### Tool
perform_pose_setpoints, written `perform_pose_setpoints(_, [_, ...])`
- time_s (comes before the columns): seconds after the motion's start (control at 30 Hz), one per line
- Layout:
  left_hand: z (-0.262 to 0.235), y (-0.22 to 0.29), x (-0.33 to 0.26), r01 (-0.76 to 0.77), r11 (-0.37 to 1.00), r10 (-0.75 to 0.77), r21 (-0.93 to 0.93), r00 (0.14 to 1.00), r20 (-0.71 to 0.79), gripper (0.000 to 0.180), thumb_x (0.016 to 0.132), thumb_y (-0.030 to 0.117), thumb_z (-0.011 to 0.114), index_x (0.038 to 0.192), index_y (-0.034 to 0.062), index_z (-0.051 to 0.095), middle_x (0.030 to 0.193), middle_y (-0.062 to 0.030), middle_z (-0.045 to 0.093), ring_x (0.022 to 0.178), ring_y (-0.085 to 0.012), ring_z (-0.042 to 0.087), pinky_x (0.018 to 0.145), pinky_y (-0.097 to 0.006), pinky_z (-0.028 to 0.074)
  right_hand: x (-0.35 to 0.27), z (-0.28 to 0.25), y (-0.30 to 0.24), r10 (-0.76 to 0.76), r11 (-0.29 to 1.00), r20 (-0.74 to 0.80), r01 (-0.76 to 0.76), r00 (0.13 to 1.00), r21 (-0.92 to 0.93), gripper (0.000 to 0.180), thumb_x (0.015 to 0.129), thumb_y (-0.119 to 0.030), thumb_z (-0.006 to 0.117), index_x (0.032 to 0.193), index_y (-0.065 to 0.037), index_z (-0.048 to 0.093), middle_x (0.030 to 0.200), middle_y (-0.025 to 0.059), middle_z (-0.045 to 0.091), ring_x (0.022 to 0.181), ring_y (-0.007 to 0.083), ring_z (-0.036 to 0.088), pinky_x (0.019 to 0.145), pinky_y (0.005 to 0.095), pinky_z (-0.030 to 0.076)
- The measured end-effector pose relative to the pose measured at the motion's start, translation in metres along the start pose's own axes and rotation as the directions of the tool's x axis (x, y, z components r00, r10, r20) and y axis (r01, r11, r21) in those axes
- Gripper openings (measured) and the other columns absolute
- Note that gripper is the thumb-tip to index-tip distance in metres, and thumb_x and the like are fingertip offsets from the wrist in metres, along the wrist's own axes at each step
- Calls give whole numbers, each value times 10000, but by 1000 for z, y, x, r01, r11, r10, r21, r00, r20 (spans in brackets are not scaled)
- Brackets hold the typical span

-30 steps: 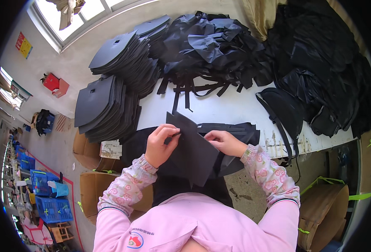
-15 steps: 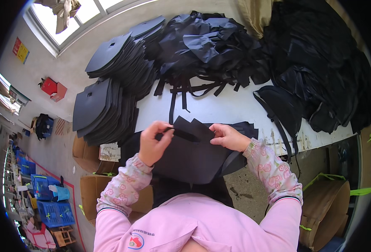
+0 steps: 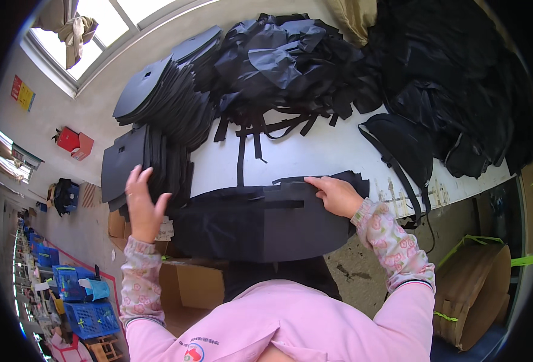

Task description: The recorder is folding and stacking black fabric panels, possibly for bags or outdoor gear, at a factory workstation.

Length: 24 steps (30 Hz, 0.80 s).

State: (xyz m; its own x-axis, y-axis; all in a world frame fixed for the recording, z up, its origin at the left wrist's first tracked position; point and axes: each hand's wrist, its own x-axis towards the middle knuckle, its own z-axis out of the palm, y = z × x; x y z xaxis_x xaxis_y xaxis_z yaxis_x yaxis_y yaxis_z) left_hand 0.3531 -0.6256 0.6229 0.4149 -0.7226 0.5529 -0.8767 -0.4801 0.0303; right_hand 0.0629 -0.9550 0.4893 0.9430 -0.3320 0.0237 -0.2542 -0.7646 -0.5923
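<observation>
At the table's near edge lies a black fabric piece (image 3: pixel 221 220) with a dark grey sheet panel (image 3: pixel 305 232) on its right part. The panel is flat, with rounded lower corners and a narrow slot close to its upper edge. My right hand (image 3: pixel 337 196) is closed on the panel's upper right edge, index finger stretched along it; part of the grip is hidden. To the left, my left hand (image 3: pixel 145 205) is raised with fingers apart and holds nothing. It is in front of a stack of similar slotted grey panels (image 3: pixel 127 158).
Behind that stands another panel stack (image 3: pixel 142 90). A heap of black fabric pieces with straps (image 3: pixel 296 66) covers the back of the white table (image 3: pixel 218 163). On the right are a black strapped bag piece (image 3: pixel 402 142) and a dark pile (image 3: pixel 453 72). Cardboard boxes (image 3: pixel 474 289) stand below.
My left hand has let go of the panel and moved left, opening beside the stack. The panel, bent up before, now lies flat on the fabric. My right hand stays at its edge.
</observation>
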Motion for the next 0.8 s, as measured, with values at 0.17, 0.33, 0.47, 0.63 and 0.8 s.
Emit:
perform_pose_setpoints(0.17, [91,95,48,31,699,473,-714,729,495,563,831,235,779,1299,30,541,1308,-180,558,1267,-337,493,1066,-399,393,-8,-17,-33,-143,989,-64,141,988,-35,586,780,-175,756,1323,-161,534,996,113,640,889,316,653,762,424,530])
perform_pose_setpoints(0.33, [167,142,73,444,600,617,-665,273,738,590,812,154,785,1327,15,534,1231,-121,630,1156,-200,569,1010,-341,437,-10,-17,-48,-208,976,-122,198,970,-95,648,740,-158,787,1333,-163,524,980,107,630,831,323,635,735,423,515])
perform_pose_setpoints(0.47, [181,150,74,423,579,671,-697,240,702,575,786,109,795,1300,0,561,1125,-82,679,1046,-138,593,954,-302,467,-13,-20,-54,-254,955,-162,221,953,-197,624,739,-129,776,1317,-133,541,951,89,619,810,290,604,767,387,475])
perform_pose_setpoints(0.63, [179,154,78,457,535,673,-711,279,685,575,772,91,798,1291,-4,570,1121,-72,683,1039,-137,593,948,-295,460,-14,-21,-54,-250,952,-206,201,946,-232,616,735,-109,766,1309,-140,545,931,86,597,803,286,587,735,383,447])
perform_pose_setpoints(0.8, [176,154,81,467,555,687,-688,208,696,576,772,83,794,1296,3,570,1135,-66,679,1056,-129,574,963,-296,440,-14,-18,-58,-257,943,-212,198,943,-267,610,724,-108,769,1294,-130,553,893,79,582,798,274,587,710,378,428])
